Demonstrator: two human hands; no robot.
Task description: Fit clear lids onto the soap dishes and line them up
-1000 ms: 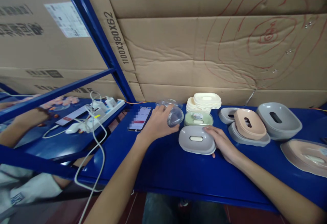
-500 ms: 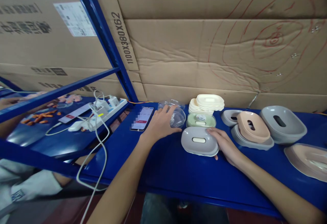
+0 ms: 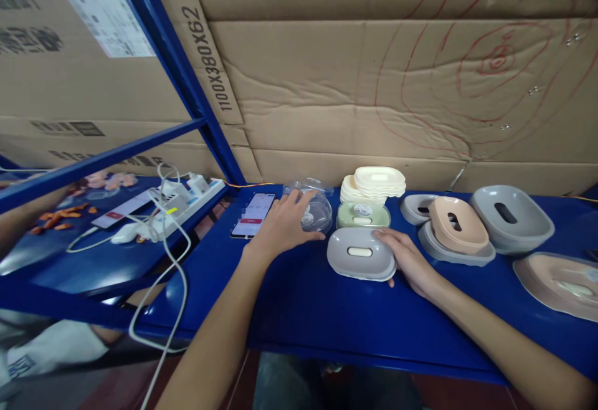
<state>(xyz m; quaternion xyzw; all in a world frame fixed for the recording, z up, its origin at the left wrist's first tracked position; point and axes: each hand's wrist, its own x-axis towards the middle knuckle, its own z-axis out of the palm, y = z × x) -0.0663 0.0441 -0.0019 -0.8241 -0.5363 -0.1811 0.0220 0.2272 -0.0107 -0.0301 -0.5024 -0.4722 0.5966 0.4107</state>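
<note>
My right hand [image 3: 411,260] grips the right end of a grey oval soap dish [image 3: 348,260] with a slot in its middle, through which a cream part shows. The thumb lies on top and the fingertips curl underneath. My left hand [image 3: 284,223] reaches over clear plastic lids [image 3: 320,214], its fingers spread and thumb apart; whether the fingertips touch a lid I cannot tell. Just behind the grey dish sits a green soap dish [image 3: 348,215] under a clear lid with a round sticker. Beyond it is a stack of cream inner trays [image 3: 380,179].
On the right are grey dishes [image 3: 532,226], a peach dish [image 3: 460,229] and a lidded pink dish [image 3: 532,279]. A phone [image 3: 252,215] lies left of my left hand. White cables [image 3: 180,266] and a power strip [image 3: 203,197] lie by the blue frame [image 3: 187,80]. Another person's sleeve [image 3: 60,348] shows at left.
The camera view has shifted slightly, so everything sits a little further left and higher. My left hand stays at the clear lids, and my right hand still holds the grey dish.
</note>
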